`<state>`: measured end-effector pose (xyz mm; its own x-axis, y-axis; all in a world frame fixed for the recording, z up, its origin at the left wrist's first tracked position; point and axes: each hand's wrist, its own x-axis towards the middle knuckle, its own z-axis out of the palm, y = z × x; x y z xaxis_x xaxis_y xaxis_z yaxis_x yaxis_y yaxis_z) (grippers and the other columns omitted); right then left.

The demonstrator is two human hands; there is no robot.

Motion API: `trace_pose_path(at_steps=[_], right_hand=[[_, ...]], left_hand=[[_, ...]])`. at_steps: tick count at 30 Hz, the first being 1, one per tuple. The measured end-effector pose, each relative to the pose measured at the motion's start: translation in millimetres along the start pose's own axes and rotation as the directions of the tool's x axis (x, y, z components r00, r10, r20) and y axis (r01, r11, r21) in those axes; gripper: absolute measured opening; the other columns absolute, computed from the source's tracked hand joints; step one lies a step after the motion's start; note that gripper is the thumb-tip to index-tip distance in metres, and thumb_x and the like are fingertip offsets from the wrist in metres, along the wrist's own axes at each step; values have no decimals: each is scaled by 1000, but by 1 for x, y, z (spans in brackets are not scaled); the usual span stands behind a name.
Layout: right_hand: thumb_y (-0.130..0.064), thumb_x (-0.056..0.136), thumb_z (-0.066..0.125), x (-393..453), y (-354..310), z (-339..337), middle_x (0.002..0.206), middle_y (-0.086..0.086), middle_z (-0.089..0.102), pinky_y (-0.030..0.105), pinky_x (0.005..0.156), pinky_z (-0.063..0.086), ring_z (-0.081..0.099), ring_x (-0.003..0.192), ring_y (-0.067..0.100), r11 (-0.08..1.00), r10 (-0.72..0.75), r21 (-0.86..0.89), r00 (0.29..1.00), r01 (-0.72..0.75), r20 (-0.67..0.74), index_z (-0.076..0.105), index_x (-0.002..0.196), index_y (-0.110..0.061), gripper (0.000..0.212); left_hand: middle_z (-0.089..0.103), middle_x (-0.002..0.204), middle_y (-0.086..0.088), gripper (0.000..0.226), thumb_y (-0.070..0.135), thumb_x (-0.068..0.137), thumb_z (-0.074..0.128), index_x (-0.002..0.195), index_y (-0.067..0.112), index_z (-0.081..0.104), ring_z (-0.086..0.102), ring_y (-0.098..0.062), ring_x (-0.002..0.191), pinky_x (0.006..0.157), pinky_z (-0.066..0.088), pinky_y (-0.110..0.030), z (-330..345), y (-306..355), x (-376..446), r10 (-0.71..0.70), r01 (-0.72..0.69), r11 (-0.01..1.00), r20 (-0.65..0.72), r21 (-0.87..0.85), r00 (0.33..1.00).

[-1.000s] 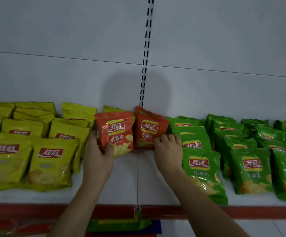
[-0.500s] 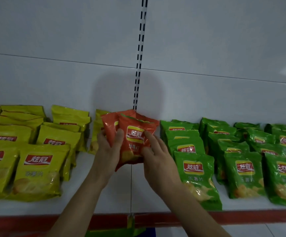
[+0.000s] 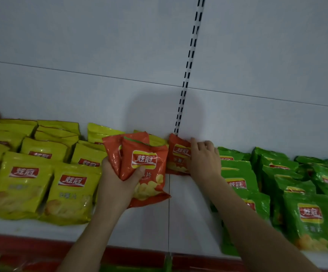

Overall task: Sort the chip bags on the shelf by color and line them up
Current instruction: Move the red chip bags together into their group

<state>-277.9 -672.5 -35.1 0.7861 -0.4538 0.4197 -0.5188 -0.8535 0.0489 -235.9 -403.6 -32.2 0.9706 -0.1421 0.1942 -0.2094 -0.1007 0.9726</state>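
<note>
Left hand [image 3: 118, 183] grips two glossy orange-red foil chip bags [image 3: 145, 169] bunched together, thumb pressed across the front bag just under its red-and-yellow logo, fingers curled round the back one. These bags are tilted and held above the white shelf board [image 3: 149, 228], in the gap between the two colour groups. Right hand [image 3: 204, 160] rests against a third orange-red foil chip bag [image 3: 179, 154], which stands at the back of the shelf beside the black-slotted upright rail [image 3: 186, 75]; its fingers lie fairly straight along the bag's right edge, touching rather than clasping it. Yellow foil chip bags [image 3: 41, 173] fill the shelf to the left in overlapping rows, and green foil chip bags [image 3: 288, 193] fill it to the right. A red strip [image 3: 31, 244] edges the shelf front.
</note>
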Motion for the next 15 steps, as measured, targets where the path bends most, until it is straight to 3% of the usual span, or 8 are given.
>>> trace_pose_path(at_steps=[3, 5, 7, 10, 13, 15], right_hand=[[-35, 93, 68, 6, -3, -4, 116, 3, 69, 43, 96, 48, 55, 112, 30, 1000, -24, 13, 998, 25, -56, 65, 125, -21, 36], [-31, 91, 74, 2, 0, -18, 110, 4, 65, 43, 90, 52, 56, 105, 29, 972, -11, 233, 997, 30, -80, 71, 117, -18, 29], [-21, 88, 78, -6, 4, -40, 109, 3, 61, 40, 87, 55, 59, 101, 25, 872, 36, 488, 989, 39, -144, 74, 109, -17, 22], [-25, 95, 76, -29, 8, -91, 107, -9, 67, 26, 82, 55, 65, 91, 8, 729, 149, 684, 982, -28, -119, 68, 103, -27, 11], [-30, 99, 74, -61, 10, -145, 96, -14, 75, 13, 65, 54, 71, 81, -2, 577, 191, 812, 981, -88, -30, 64, 104, -31, 12], [-29, 97, 77, -82, 10, -168, 100, -13, 77, 19, 68, 60, 75, 84, 1, 499, 175, 860, 984, -107, 21, 66, 112, -32, 19]], left_hand=[[65, 115, 16, 82, 37, 77, 91, 143, 23, 45, 65, -8, 99, 81, 50, -29, -8, -2, -1, 22, -22, 999, 5, 36, 1000], [65, 119, 9, 81, 37, 79, 90, 143, 20, 44, 65, -14, 101, 83, 50, -31, -12, 2, 3, 43, -43, 999, -10, 33, 999], [62, 119, 7, 80, 35, 81, 88, 143, 16, 42, 61, -15, 100, 75, 46, -24, -13, 6, 8, 56, -55, 998, -34, 24, 998], [59, 119, 6, 79, 30, 85, 86, 145, 12, 40, 58, -14, 99, 69, 38, -11, -11, 14, 14, 73, -74, 997, -40, -11, 997], [59, 128, 5, 81, 28, 86, 85, 150, 14, 37, 58, -13, 105, 79, 42, -17, -2, 26, 14, 97, -99, 993, -23, -61, 995], [58, 131, 9, 82, 31, 86, 85, 151, 17, 38, 58, -9, 108, 87, 43, -20, 8, 35, 9, 127, -125, 989, 21, -79, 992]])
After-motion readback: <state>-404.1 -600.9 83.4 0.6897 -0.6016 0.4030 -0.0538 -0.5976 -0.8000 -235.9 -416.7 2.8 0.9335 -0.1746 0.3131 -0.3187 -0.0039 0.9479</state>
